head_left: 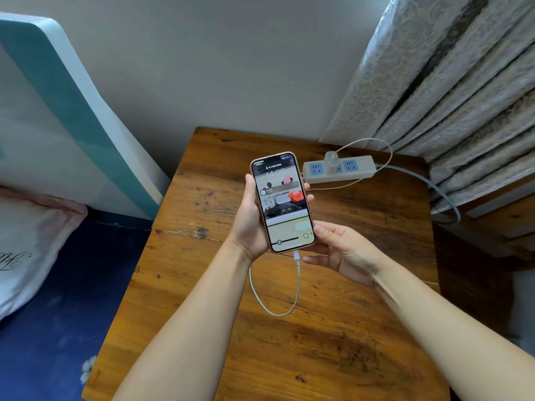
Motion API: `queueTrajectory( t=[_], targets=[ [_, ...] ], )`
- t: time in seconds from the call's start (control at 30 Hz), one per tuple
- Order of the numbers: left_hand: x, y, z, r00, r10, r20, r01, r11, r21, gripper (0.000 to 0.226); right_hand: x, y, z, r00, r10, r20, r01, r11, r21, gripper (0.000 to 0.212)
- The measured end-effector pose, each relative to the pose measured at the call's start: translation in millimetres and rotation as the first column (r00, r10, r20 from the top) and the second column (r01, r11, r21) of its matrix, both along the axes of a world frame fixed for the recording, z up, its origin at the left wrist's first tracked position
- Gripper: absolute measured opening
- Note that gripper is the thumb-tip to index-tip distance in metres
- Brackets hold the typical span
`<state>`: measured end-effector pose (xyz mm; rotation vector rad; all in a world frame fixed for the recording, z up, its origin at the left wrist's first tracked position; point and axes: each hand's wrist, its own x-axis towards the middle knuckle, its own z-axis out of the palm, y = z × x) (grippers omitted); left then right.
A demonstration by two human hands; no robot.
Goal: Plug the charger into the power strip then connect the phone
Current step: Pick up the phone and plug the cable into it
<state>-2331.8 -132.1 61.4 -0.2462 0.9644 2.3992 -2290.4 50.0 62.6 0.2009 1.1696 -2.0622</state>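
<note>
Phone (283, 202) held upright above the tabletop (333, 342), screen lit and facing the person. Left hand (252, 221) wraps it from the left side, thumb on the near edge and fingertips showing past the right edge: a full grip on the phone. Right hand (344, 250) sits just below and right of it, palm up, grip loose and open; its upper fingertip meets the phone's lower right corner and its lower finger lies beside the plug (296, 255) seated in the phone's bottom port. Cable (278, 312) hangs from that plug in a loop over the wood and passes behind the left wrist. Strip (340, 169) lies at the far right of the tabletop, near the curtain (448, 91). Charger (331, 161) stands in its middle socket, a thin lead arcing from its top. Red lamp glows at the strip's left end. Bed (43, 285) lies to the left.
</note>
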Motion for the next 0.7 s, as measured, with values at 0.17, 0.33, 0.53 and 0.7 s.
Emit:
queueTrajectory(
  t=[0.17, 0.33, 0.53, 0.7],
  targets=[
    [0.3, -0.1, -1.2, 1.000, 0.001, 0.024, -0.002, 1.000, 0.023, 0.072, 1.1, 1.5, -1.1, 1.000, -0.009, 0.005, 0.009, 1.000, 0.005, 0.033],
    [0.2, -0.7, -1.0, 0.999, 0.007, 0.044, -0.008, 1.000, 0.021, 0.071, -0.1, 2.6, -1.4, 1.000, -0.011, 0.010, 0.011, 1.000, 0.023, 0.032],
    [0.4, -0.3, -2.6, 0.998, 0.015, 0.061, -0.016, 1.000, 0.013, 0.069, -1.4, 4.1, -4.6, 1.000, -0.008, 0.021, 0.007, 0.999, 0.040, 0.032],
    [-3.5, -5.8, -13.0, 0.987, 0.128, 0.102, -0.124, 0.991, -0.046, 0.055, -3.1, 10.3, -13.7, 0.999, -0.040, 0.037, 0.036, 0.994, 0.103, 0.029]
  ],
)
